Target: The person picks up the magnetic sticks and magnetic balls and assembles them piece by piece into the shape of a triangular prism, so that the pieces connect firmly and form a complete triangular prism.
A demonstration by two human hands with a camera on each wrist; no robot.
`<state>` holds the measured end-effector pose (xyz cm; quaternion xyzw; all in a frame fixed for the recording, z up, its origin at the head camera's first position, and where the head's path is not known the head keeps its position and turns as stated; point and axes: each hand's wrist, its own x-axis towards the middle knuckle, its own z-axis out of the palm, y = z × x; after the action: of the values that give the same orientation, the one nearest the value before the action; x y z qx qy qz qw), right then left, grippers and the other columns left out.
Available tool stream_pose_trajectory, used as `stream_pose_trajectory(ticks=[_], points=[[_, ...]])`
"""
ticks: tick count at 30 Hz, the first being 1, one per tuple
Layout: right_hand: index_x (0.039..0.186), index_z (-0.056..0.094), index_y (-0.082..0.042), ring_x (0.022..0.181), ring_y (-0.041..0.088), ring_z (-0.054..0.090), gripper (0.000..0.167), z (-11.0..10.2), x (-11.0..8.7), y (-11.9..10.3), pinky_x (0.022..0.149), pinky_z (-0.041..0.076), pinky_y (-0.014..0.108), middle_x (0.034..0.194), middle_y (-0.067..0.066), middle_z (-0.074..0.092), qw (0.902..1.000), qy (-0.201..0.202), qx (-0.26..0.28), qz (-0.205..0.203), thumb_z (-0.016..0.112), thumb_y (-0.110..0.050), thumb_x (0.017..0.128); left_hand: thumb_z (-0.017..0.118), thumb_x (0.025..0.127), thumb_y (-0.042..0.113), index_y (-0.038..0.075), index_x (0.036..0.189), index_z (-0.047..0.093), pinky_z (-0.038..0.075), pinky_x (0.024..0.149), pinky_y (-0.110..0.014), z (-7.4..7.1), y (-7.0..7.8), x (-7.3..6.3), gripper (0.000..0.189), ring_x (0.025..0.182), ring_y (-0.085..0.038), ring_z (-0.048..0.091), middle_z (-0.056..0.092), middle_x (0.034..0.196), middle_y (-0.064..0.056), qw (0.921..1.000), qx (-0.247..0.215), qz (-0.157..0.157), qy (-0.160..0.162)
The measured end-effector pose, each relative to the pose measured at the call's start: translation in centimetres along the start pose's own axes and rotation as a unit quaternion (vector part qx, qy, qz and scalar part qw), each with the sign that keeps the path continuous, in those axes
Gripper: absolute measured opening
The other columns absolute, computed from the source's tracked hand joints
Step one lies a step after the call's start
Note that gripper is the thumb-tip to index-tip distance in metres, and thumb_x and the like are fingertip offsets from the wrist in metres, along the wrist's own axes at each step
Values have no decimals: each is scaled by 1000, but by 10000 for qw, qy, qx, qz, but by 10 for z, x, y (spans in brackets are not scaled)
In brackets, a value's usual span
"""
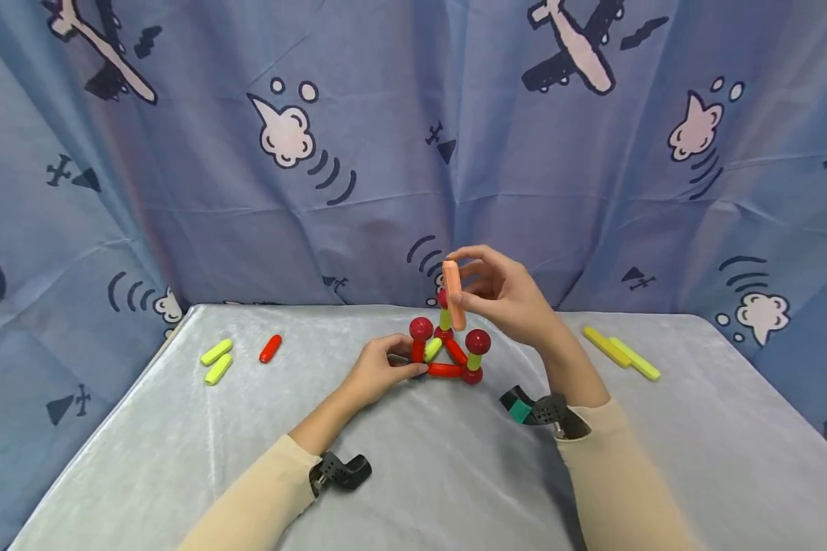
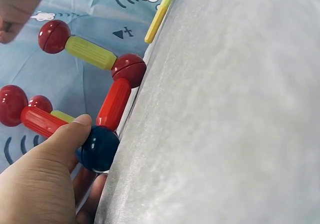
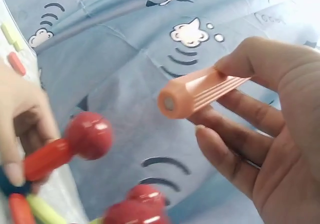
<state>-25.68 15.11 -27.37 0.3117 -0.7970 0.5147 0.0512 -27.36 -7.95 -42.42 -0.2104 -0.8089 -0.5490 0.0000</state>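
Note:
My left hand (image 1: 379,370) grips the blue ball (image 2: 99,149) at the near left corner of a magnetic stick-and-ball frame on the table. Three rods form its triangular base: a red front rod (image 1: 446,370), another red one and a yellow-green one. An upright rod rises from each corner, topped by a red ball; a red upright (image 3: 47,159) carries the left ball (image 1: 421,329), and yellow-green uprights carry the other two. Above the frame, my right hand (image 1: 501,295) pinches an orange magnetic rod (image 1: 453,295) between thumb and fingers. A metal tip shows at its end in the right wrist view.
Two yellow-green rods (image 1: 217,352) and a red rod (image 1: 270,349) lie on the table's left side. To the right lie a yellow rod (image 1: 606,346) and a yellow-green rod (image 1: 635,358). A blue curtain (image 1: 386,153) with printed planes hangs behind the cloth-covered table (image 1: 413,474).

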Motion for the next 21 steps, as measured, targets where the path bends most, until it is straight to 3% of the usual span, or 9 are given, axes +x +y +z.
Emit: stream_pose_trajectory(ticks=[8, 14, 21], points=[[133, 56, -11, 82, 24, 72, 42, 12, 2, 23, 76, 59, 29, 116, 18, 67, 9982, -440, 24, 399, 71, -7, 93, 83, 84, 17, 11, 106, 72, 60, 81, -27, 0, -2, 0, 25, 96, -18, 71, 75, 106, -7, 10000, 30, 61, 43], [133, 58, -11, 88, 23, 73, 44, 14, -1, 32, 79, 60, 31, 117, 16, 67, 9945, -765, -275, 656, 74, -9, 92, 82, 85, 17, 10, 106, 72, 59, 81, -25, 2, -3, 1, 24, 97, -19, 72, 76, 106, -8, 9998, 38, 169, 16], [129, 63, -12, 77, 20, 71, 39, 15, -2, 37, 68, 57, 32, 111, 12, 70, 9856, -1148, -671, 1046, 73, -10, 91, 82, 85, 16, 9, 107, 72, 60, 83, -29, 2, -2, 0, 25, 98, -19, 72, 75, 107, -7, 10000, 47, 43, 32]])
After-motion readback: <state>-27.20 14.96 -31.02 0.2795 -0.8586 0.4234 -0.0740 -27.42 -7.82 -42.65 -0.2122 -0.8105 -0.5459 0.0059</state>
